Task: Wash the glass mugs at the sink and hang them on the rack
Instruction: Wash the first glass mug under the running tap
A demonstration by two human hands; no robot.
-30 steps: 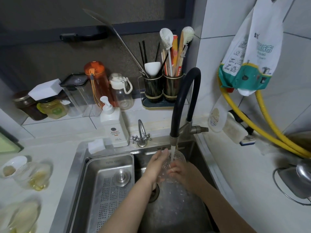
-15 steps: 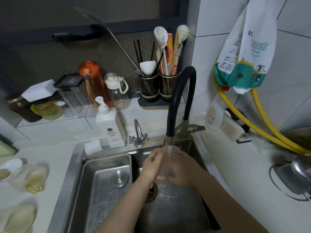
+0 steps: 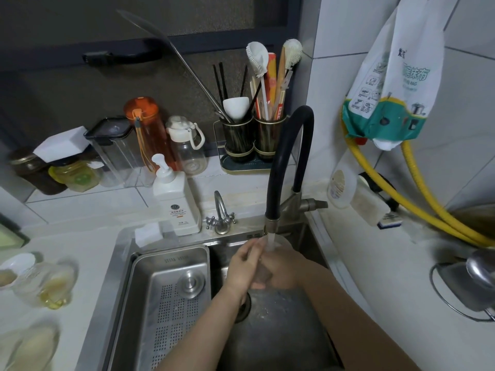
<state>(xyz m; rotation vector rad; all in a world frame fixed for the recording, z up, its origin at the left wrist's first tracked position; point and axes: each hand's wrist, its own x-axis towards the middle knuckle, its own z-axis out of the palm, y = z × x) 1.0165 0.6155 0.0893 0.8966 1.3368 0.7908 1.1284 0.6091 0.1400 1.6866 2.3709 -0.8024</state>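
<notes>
1. Two bare hands meet under the running stream from the black arched hose faucet (image 3: 292, 162), over the stainless steel sink (image 3: 281, 330).
2. Left hand (image 3: 242, 269) and right hand (image 3: 284, 269) both curl round a clear glass mug (image 3: 263, 275), mostly hidden between the palms.
3. Water strikes the mug's upper edge.
4. A perforated steel drain tray (image 3: 166, 298) fills the sink's left part.
5. One white pump soap bottle (image 3: 175, 202) stands behind the sink rim, beside a small chrome tap (image 3: 221, 214).
6. More glass mugs (image 3: 45, 285) wait on the white counter (image 3: 88, 253) at left.

Soap bottle (image 3: 175, 204) (white), utensil holders (image 3: 253, 137)
</notes>
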